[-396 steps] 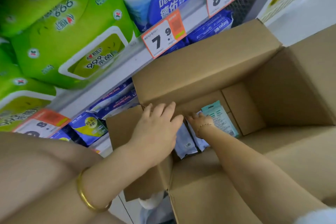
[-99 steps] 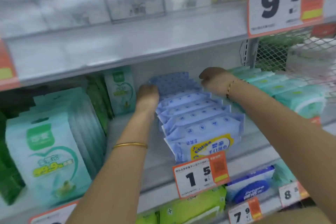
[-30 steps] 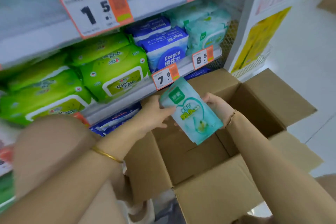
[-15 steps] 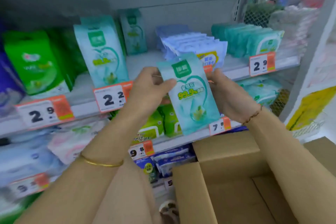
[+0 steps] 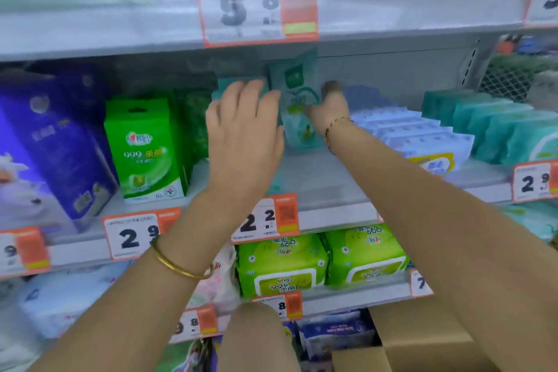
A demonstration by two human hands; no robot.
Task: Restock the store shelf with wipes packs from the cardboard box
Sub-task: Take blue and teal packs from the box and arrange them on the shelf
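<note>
A teal wipes pack (image 5: 297, 106) stands upright deep on the middle shelf (image 5: 326, 187), above the 2.2 price tag (image 5: 265, 220). My right hand (image 5: 329, 109) holds its right edge, thumb up beside it. My left hand (image 5: 244, 133) is spread with straight fingers over the pack's left side and against more teal packs (image 5: 226, 89) standing behind it. The cardboard box (image 5: 422, 338) shows only as a flap at the bottom right; its inside is out of view.
Green boxed wipes (image 5: 145, 151) and a dark blue pack (image 5: 54, 145) stand to the left. A row of light blue packs (image 5: 416, 139) and teal packs (image 5: 498, 127) lies to the right. Green flat packs (image 5: 280, 266) fill the shelf below.
Both hands carried the teal pack from in front of the shelf up and into the middle shelf. My left hand let go of its edge and now lies flat against it.
</note>
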